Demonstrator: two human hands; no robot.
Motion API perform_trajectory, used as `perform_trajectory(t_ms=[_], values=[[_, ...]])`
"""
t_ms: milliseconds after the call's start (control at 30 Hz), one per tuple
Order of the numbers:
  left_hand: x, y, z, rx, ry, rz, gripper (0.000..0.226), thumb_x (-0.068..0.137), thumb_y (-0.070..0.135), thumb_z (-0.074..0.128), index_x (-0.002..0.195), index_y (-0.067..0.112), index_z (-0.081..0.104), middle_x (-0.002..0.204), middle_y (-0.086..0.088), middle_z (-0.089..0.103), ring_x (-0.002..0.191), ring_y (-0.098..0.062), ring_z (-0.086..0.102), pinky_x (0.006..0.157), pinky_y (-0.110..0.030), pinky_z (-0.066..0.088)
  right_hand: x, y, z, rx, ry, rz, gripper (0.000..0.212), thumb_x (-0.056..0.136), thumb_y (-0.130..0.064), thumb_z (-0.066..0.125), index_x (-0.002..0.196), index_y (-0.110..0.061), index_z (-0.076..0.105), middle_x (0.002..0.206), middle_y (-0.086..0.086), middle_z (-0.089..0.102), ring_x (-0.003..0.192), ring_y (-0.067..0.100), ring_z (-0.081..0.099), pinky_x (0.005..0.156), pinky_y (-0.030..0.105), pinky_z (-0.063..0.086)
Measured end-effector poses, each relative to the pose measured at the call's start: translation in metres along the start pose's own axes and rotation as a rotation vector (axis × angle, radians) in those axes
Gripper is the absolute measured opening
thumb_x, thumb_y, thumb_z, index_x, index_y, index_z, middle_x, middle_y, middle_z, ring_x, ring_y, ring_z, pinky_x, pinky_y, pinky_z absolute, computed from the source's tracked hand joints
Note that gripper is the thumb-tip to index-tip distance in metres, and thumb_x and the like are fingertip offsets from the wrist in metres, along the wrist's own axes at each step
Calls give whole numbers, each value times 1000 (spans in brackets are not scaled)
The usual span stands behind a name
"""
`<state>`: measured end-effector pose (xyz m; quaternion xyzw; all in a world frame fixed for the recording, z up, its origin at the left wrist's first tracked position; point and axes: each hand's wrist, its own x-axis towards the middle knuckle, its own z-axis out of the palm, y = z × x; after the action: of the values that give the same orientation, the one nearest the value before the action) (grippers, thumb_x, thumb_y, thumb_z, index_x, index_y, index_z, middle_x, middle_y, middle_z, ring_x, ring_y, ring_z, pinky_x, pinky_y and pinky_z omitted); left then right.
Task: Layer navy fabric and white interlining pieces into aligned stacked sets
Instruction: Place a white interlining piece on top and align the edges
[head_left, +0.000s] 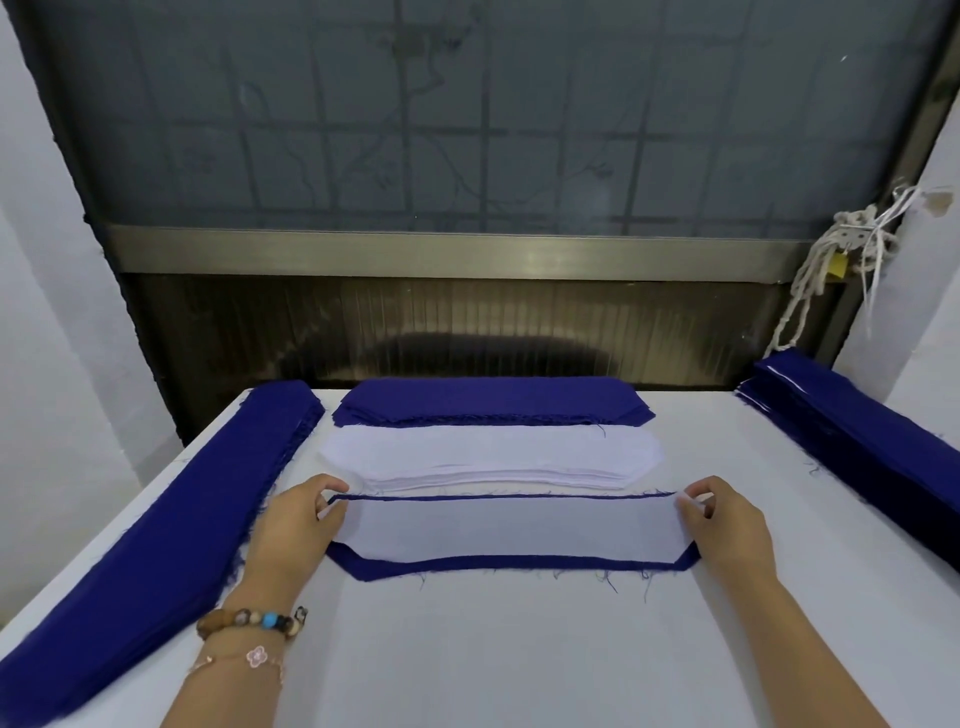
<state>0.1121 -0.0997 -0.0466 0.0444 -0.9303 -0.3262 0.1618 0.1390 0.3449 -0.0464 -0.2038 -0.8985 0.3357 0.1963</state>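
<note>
A white interlining piece (509, 532) lies on a navy fabric piece (519, 564) in front of me, navy showing as a border along the near and far edges. My left hand (298, 525) pinches the left end of the white piece between thumb and fingers. At the other end, my right hand (727, 525) pinches the white piece the same way. Behind them sits a stack of white interlining (488, 457), and behind that a stack of navy pieces (491, 400).
A long navy stack (171, 530) runs along the table's left edge and another navy stack (852, 436) along the right. The white table (493, 660) ends at a dark window wall. Knotted white cords (841, 254) hang at the back right.
</note>
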Motion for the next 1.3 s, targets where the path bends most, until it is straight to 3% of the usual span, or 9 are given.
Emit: perform_trajectory(t_ms=[200,333,467,600,700,933,1133,1300], values=[[0,1,-4,47,71,-12,23,88,11,65,110,16,64,69,-1,54,68,-19,52,60,-32,47,-1,-1,1,-36,53,-17,16,90,-6,59,103,-14,60,101,9,46,83,27,52,74,33,44],[1,4,-5,120,119,-74,33,86,11,67,117,17,59,91,0,52,87,-19,49,70,-36,49,-1,-1,3,-46,100,-50,23,87,-1,56,105,-14,61,108,11,46,102,30,44,82,39,43],[10,11,-4,121,199,-78,35,87,12,64,120,18,58,102,-2,52,91,-19,44,71,-35,46,8,-9,3,-44,189,-107,19,90,-5,56,104,-17,62,107,9,52,95,22,42,79,34,40],[31,27,2,155,190,-33,39,95,24,56,133,18,53,128,-9,54,108,-27,47,85,-41,45,27,-29,13,-37,102,-190,19,93,-11,56,110,-20,63,115,5,58,99,19,49,81,27,40],[46,41,12,145,139,-66,46,99,38,45,140,18,48,141,-5,50,123,-29,43,96,-45,42,38,-48,28,-21,50,-208,24,96,-21,55,118,-19,64,125,3,59,112,21,50,91,31,43],[49,39,38,183,149,-45,41,99,37,47,132,17,59,137,0,57,125,-25,41,100,-37,38,43,-60,58,-175,98,-158,36,93,-39,57,122,-19,64,128,1,56,114,20,46,87,31,43],[54,37,38,253,178,27,27,96,30,55,117,22,70,131,1,61,118,-24,46,97,-38,38,41,-60,61,-245,163,-199,22,92,-37,60,106,-25,70,115,-1,61,104,19,49,81,33,42],[55,41,36,228,237,64,5,89,22,65,89,26,68,101,4,67,104,-21,53,90,-36,33,42,-61,62,-211,176,-202,10,89,-34,64,88,-24,64,106,-1,62,102,21,49,81,33,37]])
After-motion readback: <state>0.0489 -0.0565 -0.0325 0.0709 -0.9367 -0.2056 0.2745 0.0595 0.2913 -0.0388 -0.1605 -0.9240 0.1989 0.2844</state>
